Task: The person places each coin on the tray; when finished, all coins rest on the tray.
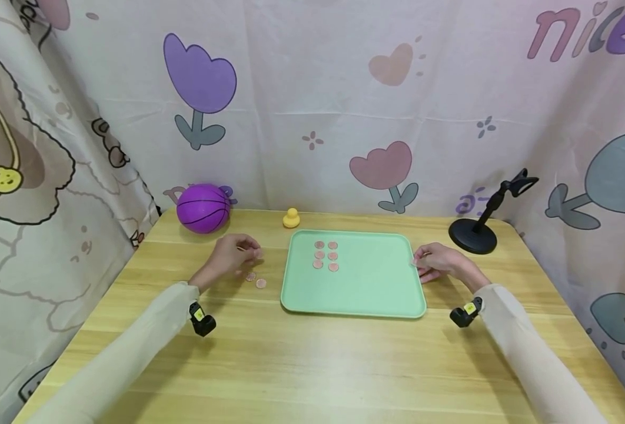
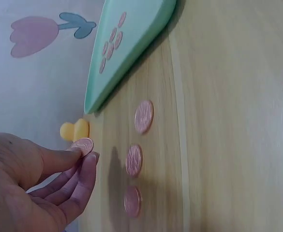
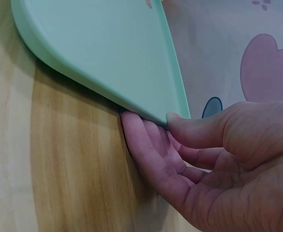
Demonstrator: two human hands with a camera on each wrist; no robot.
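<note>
A pinkish coin point(image 2: 84, 145) sits between the thumb and fingertips of the left hand point(image 1: 230, 256), which pinches it above the desk point(image 1: 318, 365). Three loose coins point(image 2: 134, 160) lie below that hand. To its right, six coins point(image 1: 319, 255) rest on a green tray point(image 1: 376, 259); the right hand point(image 1: 439, 262) pinches the tray's edge. Beyond the left hand are a purple ball point(image 1: 203, 208) and, farther right, a yellow duck point(image 1: 291, 219); a black stand point(image 1: 474, 237) is beyond the right hand.
</note>
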